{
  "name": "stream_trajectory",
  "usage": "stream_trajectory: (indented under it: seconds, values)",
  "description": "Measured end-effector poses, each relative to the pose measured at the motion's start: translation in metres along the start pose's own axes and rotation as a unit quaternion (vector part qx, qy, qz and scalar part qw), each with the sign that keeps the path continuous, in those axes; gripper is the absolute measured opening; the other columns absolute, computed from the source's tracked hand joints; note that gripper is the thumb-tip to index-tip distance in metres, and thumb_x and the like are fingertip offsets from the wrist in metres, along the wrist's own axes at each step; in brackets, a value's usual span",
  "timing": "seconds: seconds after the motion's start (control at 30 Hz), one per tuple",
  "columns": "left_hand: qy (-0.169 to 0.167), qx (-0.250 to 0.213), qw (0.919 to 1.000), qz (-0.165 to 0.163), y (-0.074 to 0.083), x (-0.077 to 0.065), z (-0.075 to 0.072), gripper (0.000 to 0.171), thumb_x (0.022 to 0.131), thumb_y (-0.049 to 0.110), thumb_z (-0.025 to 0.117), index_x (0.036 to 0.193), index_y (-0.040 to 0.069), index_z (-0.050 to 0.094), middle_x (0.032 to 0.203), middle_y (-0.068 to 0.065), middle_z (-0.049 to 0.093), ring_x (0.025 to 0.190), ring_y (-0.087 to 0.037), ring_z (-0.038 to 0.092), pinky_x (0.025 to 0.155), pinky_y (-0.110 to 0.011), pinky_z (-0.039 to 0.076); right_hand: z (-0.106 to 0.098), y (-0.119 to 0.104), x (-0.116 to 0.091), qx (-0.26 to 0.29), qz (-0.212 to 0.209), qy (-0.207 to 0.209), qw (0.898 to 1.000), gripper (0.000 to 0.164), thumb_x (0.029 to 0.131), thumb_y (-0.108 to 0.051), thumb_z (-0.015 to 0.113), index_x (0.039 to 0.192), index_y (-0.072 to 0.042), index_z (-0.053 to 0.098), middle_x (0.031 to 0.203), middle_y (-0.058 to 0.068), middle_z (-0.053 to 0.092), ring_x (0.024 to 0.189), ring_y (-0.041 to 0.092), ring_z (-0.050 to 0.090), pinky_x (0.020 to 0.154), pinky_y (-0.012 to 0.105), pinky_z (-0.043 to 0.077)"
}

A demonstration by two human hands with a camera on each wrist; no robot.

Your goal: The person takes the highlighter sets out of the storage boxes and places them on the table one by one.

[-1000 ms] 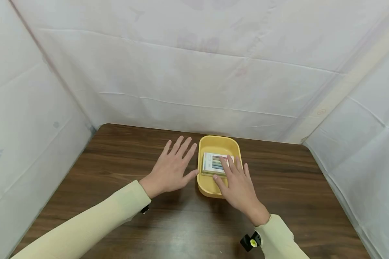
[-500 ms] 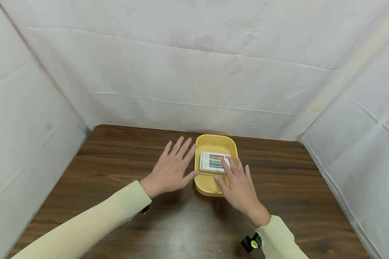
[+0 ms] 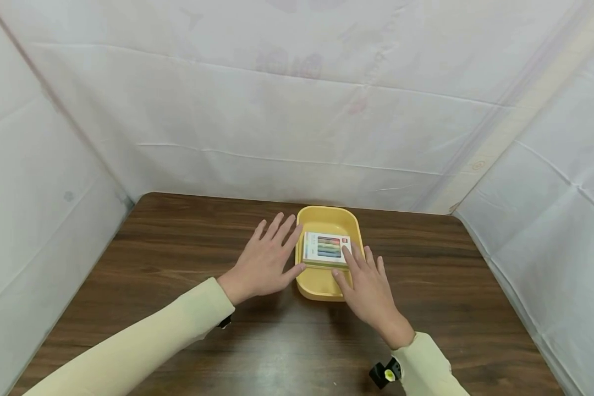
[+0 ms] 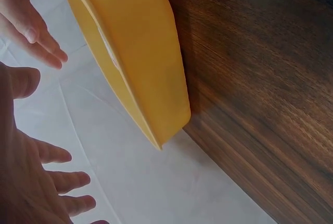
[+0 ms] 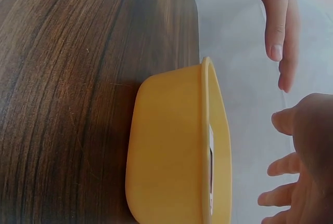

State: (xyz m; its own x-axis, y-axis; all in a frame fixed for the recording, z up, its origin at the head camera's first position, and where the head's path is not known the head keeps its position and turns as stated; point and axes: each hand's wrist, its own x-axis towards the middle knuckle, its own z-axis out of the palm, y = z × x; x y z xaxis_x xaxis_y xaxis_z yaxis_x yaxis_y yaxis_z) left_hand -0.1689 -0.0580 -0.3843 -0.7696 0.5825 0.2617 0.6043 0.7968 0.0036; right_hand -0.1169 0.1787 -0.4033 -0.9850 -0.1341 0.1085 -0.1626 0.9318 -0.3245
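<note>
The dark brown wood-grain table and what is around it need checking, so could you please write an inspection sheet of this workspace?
Surface: dark brown wood-grain table.
Job's things: yellow rounded-rectangular plastic tub on the table; white rectangular box with coloured stripes lying inside it.
Clutter: tiny pale speck, too small to identify.
Hands: left hand at the tub's left, right hand at its right; both open, holding nothing.
Cables: nothing seen.
Surroundings: creased white sheeting behind and on both sides.
</note>
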Motion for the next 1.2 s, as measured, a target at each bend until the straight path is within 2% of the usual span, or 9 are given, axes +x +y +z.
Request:
stream_trajectory:
  seconds: [0.27, 0.43, 0.73, 1.2]
  values:
    - [0.015, -0.001, 0.9999, 0.008, 0.0027, 0.0009, 0.0030, 0.076, 0.091, 0.057, 0.051, 0.149, 0.010, 0.037, 0.154, -0.016, 0.034, 0.144, -0.036, 0.030, 0.113, -0.058, 0.028, 0.0012, 0.0038, -0.0024, 0.003, 0.007, -0.002, 1.000, 0.062, 0.099, -0.044, 0.048, 0.149, -0.009, 0.038, 0.156, 0.017, 0.032, 0.145, 0.044, 0.024, 0.114, 0.065, 0.016]
    - [0.015, -0.001, 0.9998, 0.014, 0.0034, 0.0012, 0.0034, 0.074, 0.093, 0.058, 0.047, 0.147, 0.009, 0.039, 0.150, -0.016, 0.040, 0.141, -0.035, 0.035, 0.111, -0.056, 0.031, 0.0022, 0.0050, -0.0041, 0.003, 0.014, 0.004, 1.000, 0.060, 0.098, -0.043, 0.051, 0.145, -0.006, 0.044, 0.154, 0.019, 0.035, 0.142, 0.043, 0.032, 0.113, 0.065, 0.019]
    - [0.000, -0.016, 0.9997, 0.020, 0.0048, 0.0017, 0.0042, 0.068, 0.093, 0.054, 0.052, 0.142, 0.008, 0.046, 0.142, -0.015, 0.048, 0.134, -0.033, 0.043, 0.107, -0.055, 0.037, 0.0040, 0.0065, -0.0058, 0.000, 0.019, 0.025, 1.000, 0.055, 0.096, -0.039, 0.056, 0.139, -0.004, 0.049, 0.147, 0.021, 0.044, 0.138, 0.038, 0.040, 0.111, 0.065, 0.024]
    - [-0.025, -0.025, 0.9992, 0.019, 0.0072, 0.0029, 0.0033, 0.068, 0.093, 0.053, 0.053, 0.142, 0.006, 0.046, 0.142, -0.016, 0.048, 0.134, -0.032, 0.043, 0.109, -0.054, 0.035, 0.0049, 0.0068, -0.0084, -0.002, 0.026, 0.037, 0.999, 0.055, 0.095, -0.037, 0.059, 0.138, -0.004, 0.051, 0.143, 0.019, 0.049, 0.136, 0.037, 0.043, 0.111, 0.066, 0.024]
